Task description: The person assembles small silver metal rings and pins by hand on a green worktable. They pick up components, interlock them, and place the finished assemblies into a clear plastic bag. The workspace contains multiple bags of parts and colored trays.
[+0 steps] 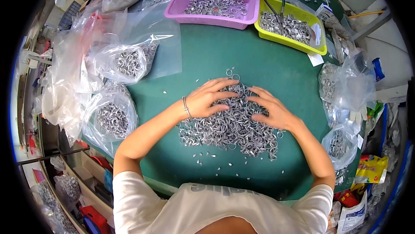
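A heap of small silver metal rings (pixel 229 126) lies in the middle of the green tabletop. My left hand (pixel 212 98) rests on the heap's upper left side, fingers spread and pointing right. On the upper right side, my right hand (pixel 270 108) touches the rings with its fingers apart, pointing left. Rings show between the two hands, and neither grips one that I can make out. A few loose rings (pixel 232 75) sit just beyond the heap. Small silver chips (pixel 218 168) are scattered on the near side.
At the back stand a purple basket (pixel 173 11) and a yellow-green basket (pixel 285 41), both holding rings; pliers (pixel 281 15) stick up from the latter. Clear bags of rings (pixel 112 119) line the left edge. More bagged rings (pixel 339 143) stand along the right edge.
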A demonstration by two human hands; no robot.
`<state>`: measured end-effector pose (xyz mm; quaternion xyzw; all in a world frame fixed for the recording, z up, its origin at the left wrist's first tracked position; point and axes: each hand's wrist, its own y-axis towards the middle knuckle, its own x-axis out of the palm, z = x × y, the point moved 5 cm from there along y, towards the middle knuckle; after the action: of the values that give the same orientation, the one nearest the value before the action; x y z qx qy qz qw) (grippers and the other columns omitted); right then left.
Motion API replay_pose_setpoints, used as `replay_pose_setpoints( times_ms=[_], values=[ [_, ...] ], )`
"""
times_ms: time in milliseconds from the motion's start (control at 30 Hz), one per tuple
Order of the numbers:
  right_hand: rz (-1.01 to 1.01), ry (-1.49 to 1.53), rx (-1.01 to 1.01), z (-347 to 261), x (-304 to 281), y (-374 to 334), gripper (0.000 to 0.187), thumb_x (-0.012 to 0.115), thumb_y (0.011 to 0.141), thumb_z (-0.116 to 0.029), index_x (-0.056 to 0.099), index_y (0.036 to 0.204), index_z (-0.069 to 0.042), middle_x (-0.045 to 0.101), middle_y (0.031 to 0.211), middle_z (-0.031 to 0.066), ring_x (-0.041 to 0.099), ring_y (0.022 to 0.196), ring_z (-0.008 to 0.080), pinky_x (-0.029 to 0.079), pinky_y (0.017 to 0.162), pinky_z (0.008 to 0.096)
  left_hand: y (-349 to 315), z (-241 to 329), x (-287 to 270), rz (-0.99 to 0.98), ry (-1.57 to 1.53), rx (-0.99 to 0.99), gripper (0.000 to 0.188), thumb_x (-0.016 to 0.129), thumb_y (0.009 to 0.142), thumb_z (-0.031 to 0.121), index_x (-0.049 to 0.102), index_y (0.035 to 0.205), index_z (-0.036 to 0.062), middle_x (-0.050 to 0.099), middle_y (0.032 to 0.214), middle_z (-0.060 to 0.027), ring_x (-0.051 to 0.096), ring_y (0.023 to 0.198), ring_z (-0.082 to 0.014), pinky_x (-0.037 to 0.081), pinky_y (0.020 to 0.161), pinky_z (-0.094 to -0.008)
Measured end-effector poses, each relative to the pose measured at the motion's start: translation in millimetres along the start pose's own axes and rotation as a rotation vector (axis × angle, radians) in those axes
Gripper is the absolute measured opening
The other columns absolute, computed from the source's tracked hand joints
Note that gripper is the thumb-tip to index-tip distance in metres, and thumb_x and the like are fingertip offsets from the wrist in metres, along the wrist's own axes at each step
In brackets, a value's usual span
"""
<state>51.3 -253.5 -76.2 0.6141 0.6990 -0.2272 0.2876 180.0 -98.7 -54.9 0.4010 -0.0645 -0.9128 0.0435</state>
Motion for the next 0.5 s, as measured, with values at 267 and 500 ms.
replay_pose_setpoints(
  times_ms=[267,500],
  values=[
    [0.039,-0.114,0.009,-68,19,-59,0.054,0.072,0.074,-0.029,0.054,0.119,-0.007,0.049,0.128,0.0139,0.046,0.118,0.0313,0.026,0.107,0.0502,-37,66,39,-0.096,0.171,0.138,0.042,0.065,0.078,0.013,0.058,0.119,0.0094,0.04,0.139,-0.0132,0.037,0.129,-0.0326,0.026,0.108,-0.0497],
    [0.185,-0.428,0.122,-98,65,-89,0.066,0.073,0.071,-0.038,0.05,0.127,-0.013,0.036,0.137,0.0153,0.028,0.129,0.0397,0.021,0.103,0.0601,-84,77,42,0.079,0.321,-0.3,0.081,0.077,0.067,0.026,0.039,0.137,0.0156,0.02,0.148,-0.0162,0.014,0.136,-0.0435,0.018,0.104,-0.0639]
  ],
)
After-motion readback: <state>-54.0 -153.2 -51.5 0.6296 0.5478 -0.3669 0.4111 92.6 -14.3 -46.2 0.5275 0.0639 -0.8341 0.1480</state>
